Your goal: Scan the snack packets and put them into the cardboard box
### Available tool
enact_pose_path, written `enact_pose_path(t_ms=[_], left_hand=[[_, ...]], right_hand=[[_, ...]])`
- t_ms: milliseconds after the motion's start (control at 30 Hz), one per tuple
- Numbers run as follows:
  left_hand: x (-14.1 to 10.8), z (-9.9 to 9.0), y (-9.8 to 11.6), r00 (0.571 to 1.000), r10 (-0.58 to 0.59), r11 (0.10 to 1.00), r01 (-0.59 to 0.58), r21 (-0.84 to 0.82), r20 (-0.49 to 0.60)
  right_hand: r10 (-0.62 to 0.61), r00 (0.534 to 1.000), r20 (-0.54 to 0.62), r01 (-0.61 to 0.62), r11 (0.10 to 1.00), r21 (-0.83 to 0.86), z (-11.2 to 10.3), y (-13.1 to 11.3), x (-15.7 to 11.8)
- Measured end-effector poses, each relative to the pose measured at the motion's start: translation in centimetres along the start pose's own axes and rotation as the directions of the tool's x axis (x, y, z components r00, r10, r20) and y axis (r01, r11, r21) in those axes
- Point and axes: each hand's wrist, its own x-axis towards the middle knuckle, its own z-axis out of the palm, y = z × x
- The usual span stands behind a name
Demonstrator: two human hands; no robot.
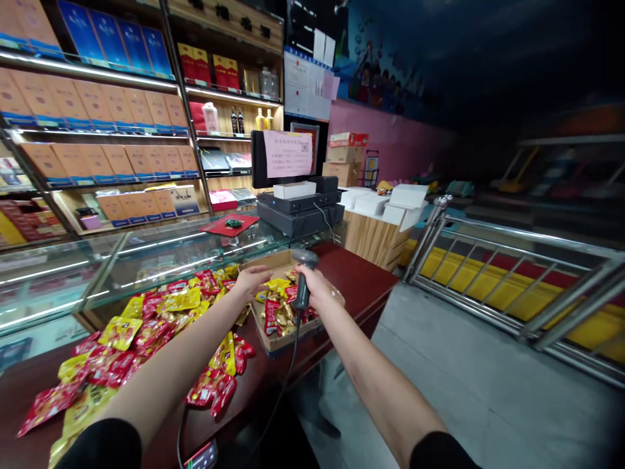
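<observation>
My right hand [316, 285] is wrapped round the handle of a dark grey barcode scanner [303, 294], lifted over a shallow cardboard box [283, 340]. The scanner's cord hangs down toward the counter's front edge. Red and yellow snack packets [271, 316] lie inside the box. Over the box's left rim is my left hand [251, 281], its fingers stretched out and apart, with nothing visible in them. A large heap of the same red and yellow packets [155, 331] spreads across the dark red counter under and beside my left forearm.
A glass display case [161, 251] runs behind the heap. A red sheet [234, 225] with a green object lies on it, near a cash register [300, 212]. A phone [201, 456] lies at the counter's front. A metal railing [517, 251] stands to the right.
</observation>
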Motion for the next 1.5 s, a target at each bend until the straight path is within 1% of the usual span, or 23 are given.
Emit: enact_pose_path(t_ms=[67, 133, 267, 367, 467, 533, 600, 700, 767, 800, 867, 900, 967, 1033, 1067, 1133, 1200, 1233, 1267, 1333, 1400, 1433, 1500], left_hand=[[-0.6, -1.8, 0.3, 1.0, 0.008, 1.0, -0.008, -0.023, -0.004], [-1.5, -4.1, 0.6, 1.0, 0.021, 0.999, -0.021, -0.042, -0.012], [-4.3, -9.9, 1.2, 0.998, 0.054, 0.997, -0.056, -0.044, -0.042], [-7.2, -14.3, 0.8, 0.994, 0.088, 0.996, -0.087, 0.017, -0.065], [-10.2, -17.6, -1.0, 0.988, 0.133, 0.981, -0.12, 0.155, -0.077], [-11.9, -19.1, -3.0, 0.986, 0.155, 0.966, -0.138, 0.22, -0.062], [-13.5, -20.1, -5.3, 0.979, 0.199, 0.94, -0.177, 0.29, -0.046], [-15.3, -20.8, -8.4, 0.967, 0.246, 0.874, -0.193, 0.445, -0.063], [-16.3, -20.6, -9.9, 0.95, 0.296, 0.783, -0.185, 0.595, -0.095], [-16.7, -20.4, -10.5, 0.944, 0.316, 0.724, -0.178, 0.666, -0.091], [-17.3, -19.7, -11.3, 0.937, 0.338, 0.619, -0.154, 0.77, -0.084], [-17.5, -19.3, -11.6, 0.936, 0.34, 0.586, -0.136, 0.799, -0.09], [-17.5, -18.6, -12.0, 0.933, 0.339, 0.571, -0.1, 0.815, -0.123], [-17.3, -18.2, -12.2, 0.927, 0.341, 0.608, -0.089, 0.789, -0.157], [-17.1, -18.2, -12.2, 0.928, 0.331, 0.644, -0.089, 0.759, -0.173], [-16.7, -18.3, -12.2, 0.943, 0.251, 0.769, -0.056, 0.636, -0.22], [-16.2, -18.6, -11.9, 0.956, 0.112, 0.915, 0.008, 0.403, -0.273], [-16.0, -18.7, -11.6, 0.954, 0.054, 0.962, 0.029, 0.271, -0.293], [-15.8, -18.9, -11.2, 0.949, 0.022, 0.988, 0.028, 0.153, -0.315], [-15.5, -19.2, -10.3, 0.924, 0.026, 0.999, -0.032, -0.01, -0.382], [-15.3, -19.3, -9.3, 0.897, 0.045, 0.987, -0.107, -0.118, -0.439], [-15.2, -19.3, -8.7, 0.894, 0.043, 0.977, -0.131, -0.169, -0.446], [-15.2, -19.3, -7.7, 0.914, 0.031, 0.956, -0.145, -0.254, -0.404]], right_hand=[[0.055, 0.997, 0.047, -0.056, 0.998, 0.025, 1.8, 0.1, -0.8], [0.1, 0.991, 0.094, -0.105, 0.993, 0.05, 3.9, 0.5, -1.6], [0.169, 0.966, 0.197, -0.187, 0.979, 0.081, 8.2, 1.8, -3.8], [0.234, 0.939, 0.25, -0.257, 0.964, 0.063, 10.9, 3.3, -5.9], [0.283, 0.911, 0.301, -0.307, 0.951, 0.035, 12.9, 5.0, -8.4], [0.307, 0.886, 0.347, -0.327, 0.945, 0.0, 13.6, 6.5, -10.2], [0.314, 0.865, 0.391, -0.319, 0.946, -0.056, 13.9, 8.0, -11.9], [0.308, 0.87, 0.385, -0.255, 0.949, -0.185, 13.6, 10.2, -13.9], [0.269, 0.895, 0.355, -0.186, 0.95, -0.251, 13.4, 11.4, -14.6], [0.252, 0.905, 0.342, -0.159, 0.948, -0.277, 13.2, 11.9, -14.9], [0.231, 0.918, 0.323, -0.134, 0.946, -0.294, 13.1, 12.8, -15.1], [0.227, 0.919, 0.322, -0.134, 0.949, -0.287, 13.1, 13.1, -15.2], [0.229, 0.917, 0.328, -0.146, 0.955, -0.258, 13.1, 13.5, -15.3], [0.232, 0.912, 0.338, -0.158, 0.96, -0.231, 13.1, 13.5, -15.4], [0.23, 0.909, 0.348, -0.159, 0.962, -0.221, 13.0, 13.4, -15.5], [0.22, 0.905, 0.365, -0.157, 0.968, -0.197, 12.9, 13.0, -15.6], [0.208, 0.903, 0.376, -0.146, 0.972, -0.185, 12.8, 12.6, -15.6], [0.197, 0.902, 0.384, -0.131, 0.973, -0.19, 12.8, 12.4, -15.6], [0.183, 0.899, 0.397, -0.109, 0.973, -0.202, 12.8, 12.3, -15.7], [0.152, 0.885, 0.439, -0.045, 0.969, -0.244, 12.8, 12.1, -15.9], [0.133, 0.866, 0.481, 0.013, 0.958, -0.286, 13.0, 12.0, -16.1], [0.128, 0.86, 0.493, 0.035, 0.951, -0.308, 13.1, 12.0, -16.3], [0.11, 0.867, 0.485, 0.078, 0.933, -0.352, 13.5, 12.0, -16.5]])
